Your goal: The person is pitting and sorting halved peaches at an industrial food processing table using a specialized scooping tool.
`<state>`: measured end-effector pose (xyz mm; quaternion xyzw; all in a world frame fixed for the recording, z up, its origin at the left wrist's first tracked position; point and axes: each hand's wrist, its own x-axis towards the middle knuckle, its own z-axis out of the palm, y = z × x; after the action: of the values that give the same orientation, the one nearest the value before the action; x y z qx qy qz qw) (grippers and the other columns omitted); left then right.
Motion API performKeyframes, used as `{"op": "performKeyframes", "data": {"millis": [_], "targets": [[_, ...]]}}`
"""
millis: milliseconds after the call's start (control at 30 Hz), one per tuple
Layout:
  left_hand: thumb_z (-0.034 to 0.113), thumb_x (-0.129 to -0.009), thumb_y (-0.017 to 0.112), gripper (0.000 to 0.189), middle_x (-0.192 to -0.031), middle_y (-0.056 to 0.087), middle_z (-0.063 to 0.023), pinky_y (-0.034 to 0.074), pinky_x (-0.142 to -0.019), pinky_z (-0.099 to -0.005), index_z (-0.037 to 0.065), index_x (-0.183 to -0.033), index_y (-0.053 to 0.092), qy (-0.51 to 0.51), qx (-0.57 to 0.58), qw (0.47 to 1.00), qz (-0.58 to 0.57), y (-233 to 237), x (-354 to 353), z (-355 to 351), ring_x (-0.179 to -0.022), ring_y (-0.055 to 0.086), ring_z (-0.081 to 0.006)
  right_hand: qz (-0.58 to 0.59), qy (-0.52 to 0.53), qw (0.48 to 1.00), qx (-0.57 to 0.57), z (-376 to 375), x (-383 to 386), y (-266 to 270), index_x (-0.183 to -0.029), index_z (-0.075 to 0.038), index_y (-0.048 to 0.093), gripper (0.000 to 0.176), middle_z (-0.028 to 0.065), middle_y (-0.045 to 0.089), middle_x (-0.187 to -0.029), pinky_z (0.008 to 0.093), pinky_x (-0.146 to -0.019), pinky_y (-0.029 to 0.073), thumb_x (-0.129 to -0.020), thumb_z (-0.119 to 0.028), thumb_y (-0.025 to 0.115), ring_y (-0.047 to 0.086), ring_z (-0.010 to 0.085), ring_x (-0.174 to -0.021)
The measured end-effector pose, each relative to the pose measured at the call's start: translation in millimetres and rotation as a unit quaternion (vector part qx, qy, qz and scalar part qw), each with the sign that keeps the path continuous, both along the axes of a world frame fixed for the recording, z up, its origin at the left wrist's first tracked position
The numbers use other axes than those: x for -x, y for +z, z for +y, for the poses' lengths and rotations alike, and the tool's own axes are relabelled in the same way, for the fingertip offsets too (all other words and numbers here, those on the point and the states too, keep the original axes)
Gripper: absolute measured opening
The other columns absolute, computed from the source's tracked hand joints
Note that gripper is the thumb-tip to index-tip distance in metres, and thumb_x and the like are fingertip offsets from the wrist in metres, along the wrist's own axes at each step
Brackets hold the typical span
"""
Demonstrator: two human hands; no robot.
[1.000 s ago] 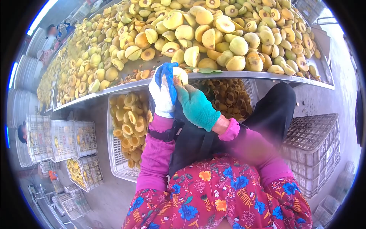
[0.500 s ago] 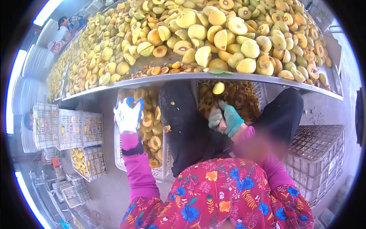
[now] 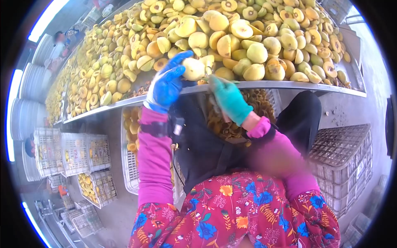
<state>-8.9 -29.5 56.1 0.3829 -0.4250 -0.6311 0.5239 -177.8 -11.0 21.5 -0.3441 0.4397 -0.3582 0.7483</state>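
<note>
My left hand, in a blue and white glove, is raised at the front edge of the metal table. Its fingers and thumb curl round a pale yellow fruit. Just right of that fruit is my right hand in a green glove, its fingers closed. Something small and pale shows at its fingertips, too unclear to name. Halved and whole yellow fruits are heaped on the table beyond both hands.
Below the table edge stand a crate of fruit halves at left and a container of brown pits and scraps between my knees. Stacked crates are at right, more crates at left. A person is at far left.
My left hand has moved up and right from above the fruit crate and now holds a fruit. My right hand has risen from the pit container to the table edge.
</note>
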Motion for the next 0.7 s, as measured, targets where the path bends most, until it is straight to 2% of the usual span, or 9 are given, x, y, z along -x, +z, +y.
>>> {"op": "performKeyframes", "data": {"millis": [33, 67, 100, 200, 367, 433, 533, 600, 700], "targets": [[0.018, -0.088, 0.053, 0.033, -0.1, 0.062, -0.0098, 0.047, -0.084, -0.0329, -0.003, -0.114, 0.055, 0.04, 0.006, 0.995, 0.095, 1, 8, 7, -0.091, 0.06, -0.0217, 0.12, -0.049, 0.965, 0.23, 2, -16, -4, -0.08, -0.005, 0.053, 0.039, 0.0105, 0.053, -0.057, 0.0385, -0.045, 0.042, -0.092, -0.042, 0.046, 0.052, 0.0259, -0.047], [0.018, -0.088, 0.053, 0.033, -0.1, 0.062, -0.0098, 0.047, -0.084, -0.0329, -0.003, -0.114, 0.055, 0.044, 0.006, 0.995, 0.093, -9, 4, 9, -0.091, 0.06, -0.0217, 0.23, -0.097, 0.861, 0.444, 6, -24, 0, -0.083, -0.003, 0.055, 0.039, 0.0158, 0.057, -0.061, 0.0413, -0.048, 0.043, -0.092, -0.04, 0.047, 0.057, 0.0318, -0.051], [0.02, -0.088, 0.053, 0.038, -0.105, 0.06, -0.0121, 0.047, -0.085, -0.0344, -0.002, -0.118, 0.052, 0.053, -0.037, 0.994, 0.093, -28, -2, 11, -0.094, 0.06, -0.024, 0.263, 0.014, 0.866, 0.425, 11, -19, 6, -0.091, 0.0, 0.057, 0.038, 0.0222, 0.059, -0.07, 0.0421, -0.055, 0.045, -0.092, -0.037, 0.049, 0.06, 0.0385, -0.065], [0.019, -0.087, 0.052, 0.039, -0.11, 0.058, -0.0155, 0.047, -0.088, -0.0364, -0.003, -0.119, 0.05, 0.078, -0.032, 0.995, 0.058, -41, 2, 24, -0.097, 0.059, -0.0272, 0.167, 0.006, 0.906, 0.389, 27, -18, -10, -0.09, -0.001, 0.057, 0.036, 0.0206, 0.059, -0.069, 0.0416, -0.055, 0.045, -0.092, -0.036, 0.049, 0.059, 0.0357, -0.06], [0.015, -0.083, 0.054, 0.03, -0.1, 0.059, -0.0126, 0.044, -0.087, -0.0295, -0.004, -0.107, 0.055, 0.067, 0.043, 0.994, 0.078, -33, 15, 35, -0.093, 0.057, -0.019, 0.0, -0.032, 0.998, 0.059, 24, -2, 19, -0.093, -0.006, 0.053, 0.033, -0.0037, 0.044, -0.056, 0.0205, -0.038, 0.034, -0.093, -0.038, 0.048, 0.042, 0.0056, -0.044], [0.015, -0.08, 0.057, 0.041, -0.105, 0.058, -0.0137, 0.041, -0.091, -0.0298, -0.004, -0.116, 0.051, 0.069, 0.081, 0.992, -0.064, -31, 15, 33, -0.098, 0.056, -0.0193, -0.008, -0.033, 0.997, 0.069, 27, -6, 14, -0.093, -0.006, 0.053, 0.032, -0.0031, 0.044, -0.057, 0.0211, -0.038, 0.035, -0.093, -0.037, 0.048, 0.043, 0.0059, -0.045], [0.017, -0.078, 0.058, 0.053, -0.108, 0.056, -0.013, 0.04, -0.092, -0.03, -0.003, -0.125, 0.044, 0.048, 0.024, 0.999, -0.007, -29, 6, 37, -0.101, 0.054, -0.0194, -0.036, -0.038, 0.995, 0.082, 29, -15, -3, -0.092, -0.005, 0.053, 0.029, -0.0025, 0.047, -0.06, 0.0238, -0.039, 0.035, -0.093, -0.034, 0.049, 0.045, 0.0067, -0.049], [0.018, -0.077, 0.06, 0.062, -0.112, 0.055, -0.0129, 0.039, -0.094, -0.0301, -0.003, -0.131, 0.038, 0.022, 0.014, 0.999, -0.021, -31, -4, 39, -0.104, 0.053, -0.0208, -0.027, -0.035, 0.973, 0.225, 28, -18, -27, -0.089, -0.005, 0.054, 0.029, -0.0028, 0.047, -0.062, 0.0265, -0.041, 0.037, -0.093, -0.033, 0.05, 0.046, 0.0063, -0.051], [0.015, -0.072, 0.061, 0.057, -0.117, 0.054, -0.016, 0.042, -0.094, -0.0342, -0.004, -0.124, 0.046, 0.086, 0.15, 0.971, -0.168, -33, -12, 41, -0.107, 0.054, -0.0241, 0.156, -0.065, 0.92, 0.354, 40, -16, -4, -0.086, -0.002, 0.054, 0.029, 0.0089, 0.055, -0.062, 0.0352, -0.045, 0.04, -0.093, -0.03, 0.049, 0.055, 0.0218, -0.051]]}}
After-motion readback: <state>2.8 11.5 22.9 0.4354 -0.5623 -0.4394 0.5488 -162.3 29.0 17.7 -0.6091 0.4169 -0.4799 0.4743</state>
